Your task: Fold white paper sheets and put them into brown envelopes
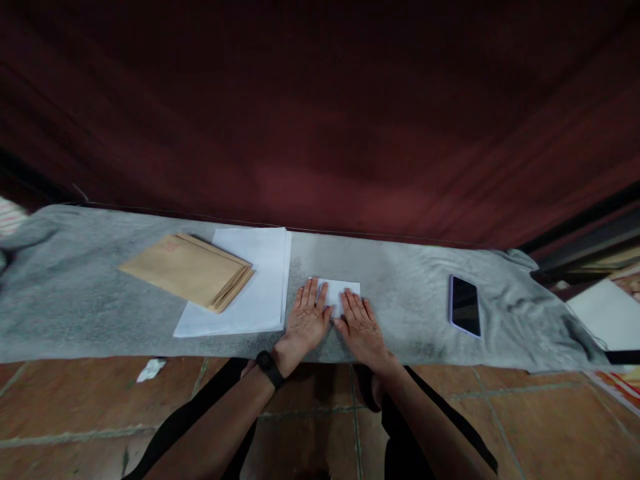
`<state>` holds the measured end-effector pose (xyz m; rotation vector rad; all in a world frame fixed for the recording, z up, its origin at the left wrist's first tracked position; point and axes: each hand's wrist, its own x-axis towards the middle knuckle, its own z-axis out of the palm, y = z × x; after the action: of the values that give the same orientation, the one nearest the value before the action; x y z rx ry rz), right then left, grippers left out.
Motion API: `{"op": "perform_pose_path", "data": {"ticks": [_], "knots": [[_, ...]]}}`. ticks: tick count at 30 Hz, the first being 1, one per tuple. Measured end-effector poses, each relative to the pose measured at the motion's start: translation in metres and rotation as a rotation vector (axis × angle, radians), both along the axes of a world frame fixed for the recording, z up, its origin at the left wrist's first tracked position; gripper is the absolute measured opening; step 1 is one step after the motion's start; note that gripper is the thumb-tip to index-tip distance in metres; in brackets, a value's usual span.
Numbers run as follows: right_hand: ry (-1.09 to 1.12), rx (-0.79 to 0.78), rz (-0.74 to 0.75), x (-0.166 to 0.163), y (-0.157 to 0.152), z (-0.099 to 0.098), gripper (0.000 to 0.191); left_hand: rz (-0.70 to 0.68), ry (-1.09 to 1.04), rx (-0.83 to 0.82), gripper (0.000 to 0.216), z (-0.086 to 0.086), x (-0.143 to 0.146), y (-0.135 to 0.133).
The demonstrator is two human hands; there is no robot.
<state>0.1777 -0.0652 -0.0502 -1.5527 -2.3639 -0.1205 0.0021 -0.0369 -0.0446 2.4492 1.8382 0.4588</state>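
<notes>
Deep red background (320, 147), its material too dim to tell, fills the 12 o'clock side beyond a long, narrow desk draped in rumpled grey cloth (400, 267). Taking the small, rectangular piece of white paper (336, 297) as the middle of the dial, it lies flat on the cloth near the desk's closer edge, partly covered by both hands. From 7 o'clock the bare left hand (307, 325) rests palm down over the paper's left part, its fingers stretched out and slightly spread, the thumb angled inward. From 5 o'clock the bare right hand (364, 330) lies palm down over the lower right part, fingers extended and a little apart, its thumb near the left one. A black band with a dark face (270, 369) circles the left wrist. At 9 o'clock is a stack of large white paper sheets (255, 293), with a fanned pile of brown paper envelopes (190, 270) lying partly on it. Well apart at 3 o'clock, a dark-screened phone with a lavender rim (465, 305) lies face up. Below, at 8 o'clock, a crumpled white scrap (151, 369) sits on the reddish-brown tiled floor (565, 427).
</notes>
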Motion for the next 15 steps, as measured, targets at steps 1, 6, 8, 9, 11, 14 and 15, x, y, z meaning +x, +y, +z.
{"op": "perform_pose_path", "data": {"ticks": [1, 6, 8, 9, 11, 14, 15], "knots": [[-0.006, 0.007, -0.005, 0.003, 0.001, 0.000, 0.059, 0.013, -0.002, -0.003, 0.060, -0.001, -0.001, 0.001], [-0.039, 0.016, -0.036, 0.012, 0.002, -0.001, 0.060, 0.054, 0.016, -0.045, 0.063, -0.002, -0.006, 0.005], [-0.049, 0.013, -0.045, 0.015, 0.002, -0.001, 0.061, 0.076, 0.023, -0.052, 0.062, -0.001, -0.008, 0.005], [-0.053, 0.011, -0.049, 0.016, 0.002, -0.001, 0.061, 0.087, 0.024, -0.050, 0.062, -0.001, -0.009, 0.005], [-0.059, 0.002, -0.055, 0.019, 0.002, -0.002, 0.062, 0.100, 0.020, -0.038, 0.062, -0.002, -0.011, 0.005], [-0.064, -0.009, -0.073, 0.023, 0.001, -0.003, 0.063, 0.108, 0.000, -0.015, 0.062, -0.005, -0.013, 0.004], [-0.064, -0.011, -0.080, 0.024, 0.001, -0.003, 0.063, 0.112, -0.006, -0.007, 0.062, -0.005, -0.014, 0.004]]}}
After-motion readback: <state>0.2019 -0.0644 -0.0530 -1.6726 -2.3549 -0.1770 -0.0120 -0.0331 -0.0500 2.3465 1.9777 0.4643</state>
